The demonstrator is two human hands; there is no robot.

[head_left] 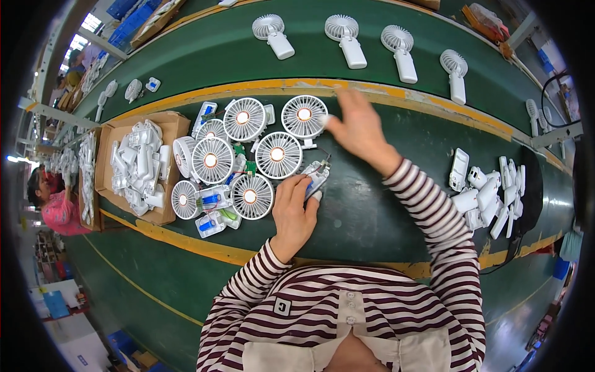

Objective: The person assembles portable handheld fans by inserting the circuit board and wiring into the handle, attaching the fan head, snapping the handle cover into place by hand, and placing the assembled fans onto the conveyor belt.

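My left hand [294,211] is closed on an opened white fan handle [320,175], with thin wires and a bit of blue showing inside. Its fan head [304,116] lies face up just beyond, a round white grille with a copper-coloured centre. At that grille's right rim is the thumb of my right hand [361,131]; the fingers stretch away from it, apart, and I cannot tell whether the thumb touches. Left of my hands, several more fan heads [277,154] lie close together, among opened handles with blue batteries [212,199] and small green circuit boards [250,167].
A cardboard box [176,128] of white shell parts stands at the left. White handle covers [486,198] are heaped at the right, beside a dark object [531,192]. Behind a yellow-edged ledge, a green belt [217,59] carries assembled handheld fans [350,49]. Another person [59,211] is at far left.
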